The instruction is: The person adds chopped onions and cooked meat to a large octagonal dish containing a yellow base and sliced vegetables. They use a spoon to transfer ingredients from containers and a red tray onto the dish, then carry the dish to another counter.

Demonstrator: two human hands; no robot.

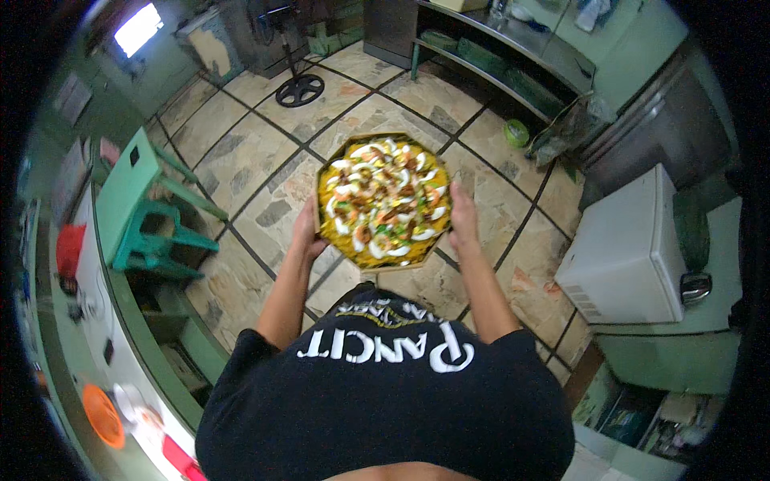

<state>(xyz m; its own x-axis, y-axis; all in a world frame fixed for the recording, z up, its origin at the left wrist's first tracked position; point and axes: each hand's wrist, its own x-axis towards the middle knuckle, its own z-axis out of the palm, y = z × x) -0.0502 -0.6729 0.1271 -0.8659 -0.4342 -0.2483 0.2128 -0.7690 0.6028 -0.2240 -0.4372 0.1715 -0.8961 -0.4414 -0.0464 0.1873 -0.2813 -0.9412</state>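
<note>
An octagonal tray [399, 268] is held level out in front of my body, above the tiled floor. It is filled to the sides with a yellow dish [346, 232] that looks like noodles, topped with white egg slices, brown bits and green bits. My left hand [305, 230] grips the tray's left side, and my right hand [463, 215] grips its right side. Both sets of fingers are partly hidden behind or under the tray. Both forearms reach forward from a black shirt.
A teal plastic stool [156, 240] and a light green table [128, 180] stand at left, beside a long counter [148, 373] with an orange basin [104, 415]. At right is a white chest-like appliance [618, 260]. Farther off are a round black stand base [300, 90], a metal counter [553, 56] and a green container [516, 133].
</note>
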